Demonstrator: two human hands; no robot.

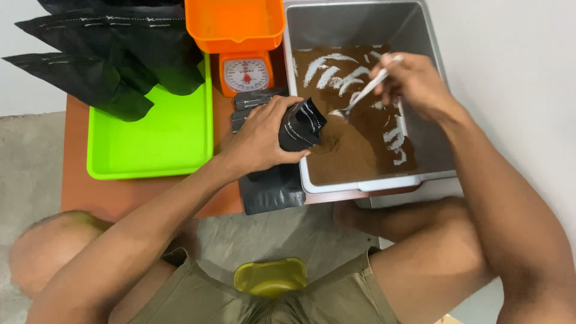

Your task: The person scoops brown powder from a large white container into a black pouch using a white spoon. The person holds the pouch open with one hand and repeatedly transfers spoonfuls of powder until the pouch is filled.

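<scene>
A glossy black pouch (302, 124) tilts open-mouthed over brown powder (354, 144), a silver spoon (364, 92) angled just beside it.

I sit low on a floor (36, 156) of mottled grey, rough and speckled like worn concrete or thin carpet, which shows at nine o'clock and again at six o'clock between my knees. A pale, plain white wall (510, 66) fills everything from one to four o'clock, and another strip of the same white sits at ten o'clock. Before me at twelve o'clock stands a low counter (108, 195) with a smooth reddish-brown top, its near edge running across from nine towards three o'clock. The light is soft, even and shadowless, like indoor daylight
</scene>
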